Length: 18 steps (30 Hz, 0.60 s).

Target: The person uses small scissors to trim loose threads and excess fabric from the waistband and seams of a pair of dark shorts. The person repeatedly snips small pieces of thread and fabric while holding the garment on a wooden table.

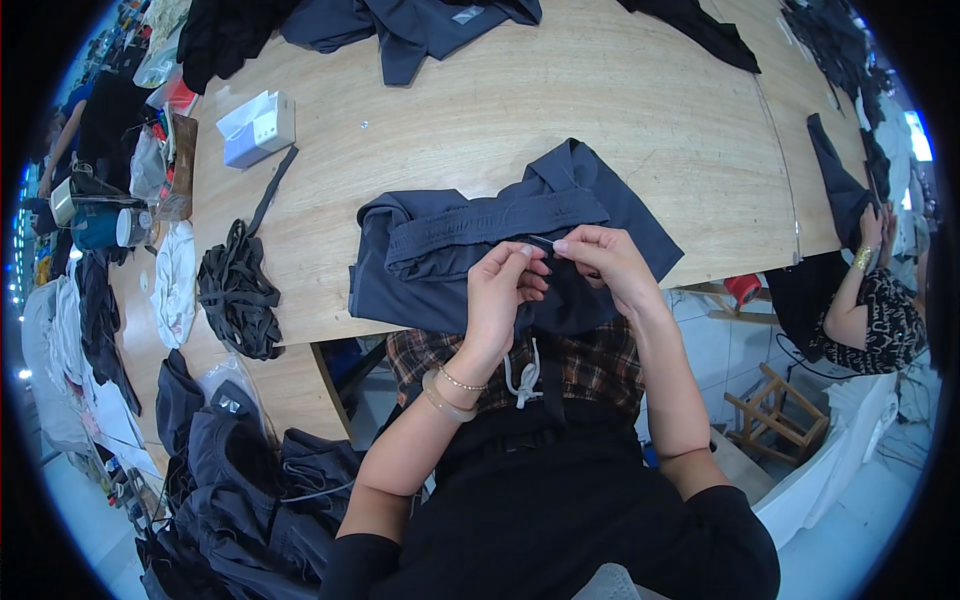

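I read the navy garment (480,240) as lying bunched at the near edge of the wooden counter (660,110), its lower part hanging toward the lap — this keeps the waistband within close working reach. Left hand (500,290) is raised over the garment's near edge, fingers curled narrow on the fabric. Right hand (605,262) sits just beside it, fingers pinched on a thin metal pin (543,241) at the waistband. Both wrists are bent inward. A coil of black elastic (238,292) lies left of the garment — untouched.
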Motion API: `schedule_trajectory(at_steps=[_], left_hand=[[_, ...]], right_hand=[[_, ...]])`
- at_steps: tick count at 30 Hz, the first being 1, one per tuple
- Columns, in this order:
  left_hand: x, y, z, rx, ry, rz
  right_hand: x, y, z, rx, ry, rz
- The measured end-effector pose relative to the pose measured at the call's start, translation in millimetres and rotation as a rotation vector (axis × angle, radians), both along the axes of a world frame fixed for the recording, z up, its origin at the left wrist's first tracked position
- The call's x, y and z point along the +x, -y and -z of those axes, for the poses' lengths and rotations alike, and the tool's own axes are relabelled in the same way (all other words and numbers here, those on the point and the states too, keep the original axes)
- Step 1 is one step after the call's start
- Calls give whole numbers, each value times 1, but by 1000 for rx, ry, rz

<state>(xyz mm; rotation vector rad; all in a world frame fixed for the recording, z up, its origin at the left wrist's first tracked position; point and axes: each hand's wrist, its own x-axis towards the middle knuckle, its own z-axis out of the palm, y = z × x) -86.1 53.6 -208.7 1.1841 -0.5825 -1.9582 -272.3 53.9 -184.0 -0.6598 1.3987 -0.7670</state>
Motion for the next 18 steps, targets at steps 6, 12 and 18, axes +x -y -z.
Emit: schedule_trajectory(at_steps=[6,12,18], left_hand=[[0,0,0,-1,1,1],[0,0,-2,0,1,1],[4,-5,-5,-102,139,108]], right_hand=[[2,5,1,-14,4,-8],[4,8,-2,-14,2,-18],[0,7,2,-39,-1,-36]])
